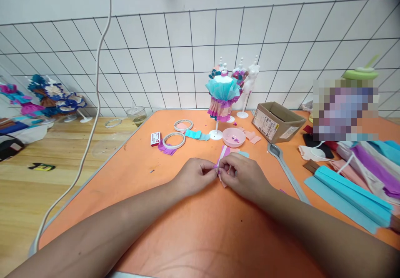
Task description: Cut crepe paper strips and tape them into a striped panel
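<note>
My left hand (195,178) and my right hand (245,176) meet over the orange table, fingertips pinched together. Between them is a narrow purple crepe paper strip (225,149) with a white band along it, its far end reaching toward the pink bowl (233,137). A bit of pink paper (223,181) shows below my right fingertips; how it joins the purple strip is hidden. Just beyond my right hand lies a light blue paper piece (243,154). Behind the bowl stands a small dress form (222,98) in a turquoise, purple and peach paper dress.
Two tape rolls (174,146) (183,120), a red-and-white small box (155,139) and turquoise paper (193,134) lie left of the dress form. An open cardboard box (275,123) stands back right. Crepe paper rolls (353,190) crowd the right. A white cable (97,78) hangs at left.
</note>
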A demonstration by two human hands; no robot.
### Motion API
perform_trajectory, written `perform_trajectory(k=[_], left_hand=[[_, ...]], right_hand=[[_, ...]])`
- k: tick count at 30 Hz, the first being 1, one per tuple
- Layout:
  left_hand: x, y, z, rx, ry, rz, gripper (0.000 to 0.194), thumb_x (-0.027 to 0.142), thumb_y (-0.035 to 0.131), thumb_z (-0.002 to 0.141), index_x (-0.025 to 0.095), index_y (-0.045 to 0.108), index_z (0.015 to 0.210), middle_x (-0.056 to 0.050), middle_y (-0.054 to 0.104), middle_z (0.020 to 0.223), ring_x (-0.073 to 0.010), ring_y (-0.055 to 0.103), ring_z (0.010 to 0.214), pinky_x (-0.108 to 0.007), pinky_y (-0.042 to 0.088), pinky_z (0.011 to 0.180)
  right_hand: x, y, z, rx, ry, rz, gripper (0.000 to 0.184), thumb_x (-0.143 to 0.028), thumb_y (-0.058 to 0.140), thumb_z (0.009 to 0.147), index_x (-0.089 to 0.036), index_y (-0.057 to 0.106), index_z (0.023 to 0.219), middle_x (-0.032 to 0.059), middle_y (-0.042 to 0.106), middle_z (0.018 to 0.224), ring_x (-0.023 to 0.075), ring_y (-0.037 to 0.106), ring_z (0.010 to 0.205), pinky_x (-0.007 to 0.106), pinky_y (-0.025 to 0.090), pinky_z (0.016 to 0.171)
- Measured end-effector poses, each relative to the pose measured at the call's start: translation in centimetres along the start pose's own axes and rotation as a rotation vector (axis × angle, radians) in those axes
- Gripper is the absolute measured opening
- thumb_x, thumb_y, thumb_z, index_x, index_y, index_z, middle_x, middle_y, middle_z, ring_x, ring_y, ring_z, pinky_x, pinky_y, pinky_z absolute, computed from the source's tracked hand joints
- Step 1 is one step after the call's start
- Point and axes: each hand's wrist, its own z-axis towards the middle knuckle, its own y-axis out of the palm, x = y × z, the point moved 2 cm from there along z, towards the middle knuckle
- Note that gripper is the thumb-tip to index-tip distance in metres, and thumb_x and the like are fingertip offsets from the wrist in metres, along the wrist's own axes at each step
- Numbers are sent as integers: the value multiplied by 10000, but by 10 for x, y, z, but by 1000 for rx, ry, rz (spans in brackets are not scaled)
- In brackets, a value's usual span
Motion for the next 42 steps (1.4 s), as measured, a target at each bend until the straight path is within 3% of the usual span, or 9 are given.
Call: perform_trajectory(k=[7,13,20,28,33,42], left_hand=[[3,0,-1,-34,8,-24,332,299,469,833,115,700,683,12,568,576,-94,468,556,-177,350,536],[1,-3,1,10,-32,-66,307,311,490,824,128,710,712,0,613,620,-121,523,603,-186,388,563],[1,-3,0,-2,-12,-20,322,294,468,829,118,709,708,-1,609,621,-110,504,596,-188,382,571],[2,-1,-2,-20,20,33,335,296,460,833,112,679,659,15,532,565,-88,449,553,-180,345,550],[1,-1,-1,-64,36,-42,307,272,460,830,113,654,654,32,455,552,-81,414,558,-178,328,553],[-7,-3,1,-93,23,-91,324,300,470,843,92,652,674,28,431,571,-81,376,569,-188,313,552]], right_hand=[[2,7,3,-124,130,330,101,-122,476,733,-214,517,720,-60,591,502,102,526,452,204,396,474],[6,5,5,-18,122,284,108,-181,540,754,-217,641,771,-40,596,571,105,530,489,207,408,475],[3,4,2,49,39,194,93,-174,575,758,-228,651,764,-35,618,608,114,540,542,223,418,534],[1,6,1,-84,85,271,55,-182,533,763,-214,569,737,-41,619,563,112,544,500,216,407,495],[-1,10,1,-234,239,540,59,-182,441,795,-219,482,772,-64,605,499,96,475,347,193,357,373],[0,8,5,-239,333,581,51,-221,504,773,-189,538,752,-34,607,523,98,521,404,180,370,383]])
